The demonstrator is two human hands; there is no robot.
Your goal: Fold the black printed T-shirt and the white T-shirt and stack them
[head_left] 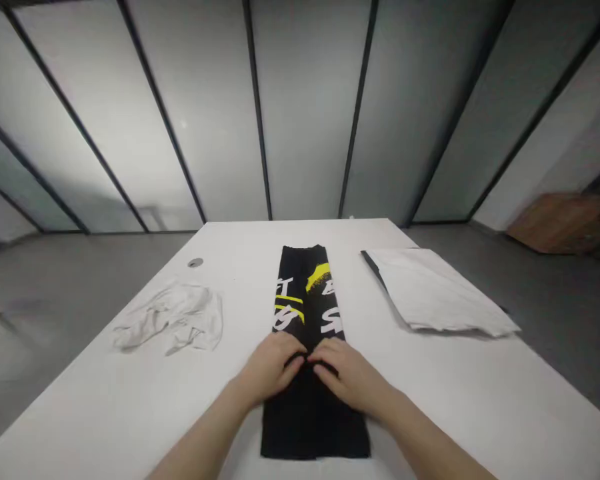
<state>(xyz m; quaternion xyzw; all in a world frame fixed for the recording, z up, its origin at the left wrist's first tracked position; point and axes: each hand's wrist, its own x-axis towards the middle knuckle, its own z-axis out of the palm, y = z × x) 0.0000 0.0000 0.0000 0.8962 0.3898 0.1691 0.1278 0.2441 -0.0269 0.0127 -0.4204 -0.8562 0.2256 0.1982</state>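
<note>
A black printed shirt (315, 420) lies folded into a long narrow strip on the white table (430, 400), pointing away from me. White lettering and yellow patches show on its far half; the near half is plain black. My left hand (275, 363) is at the middle of the strip, its thumb and fingers closed on the fabric. Beside it, almost touching fingertip to fingertip, my right hand (347, 373) pinches the shirt in the same way. The cloth between the fingertips is mostly hidden.
A crumpled white cloth (177, 317) lies to the left, near a round grey disc (195, 263) in the tabletop. At right is a flat pile of white fabric (430, 290) with a dark edge beneath. Frosted glass panels (310, 113) stand beyond the table.
</note>
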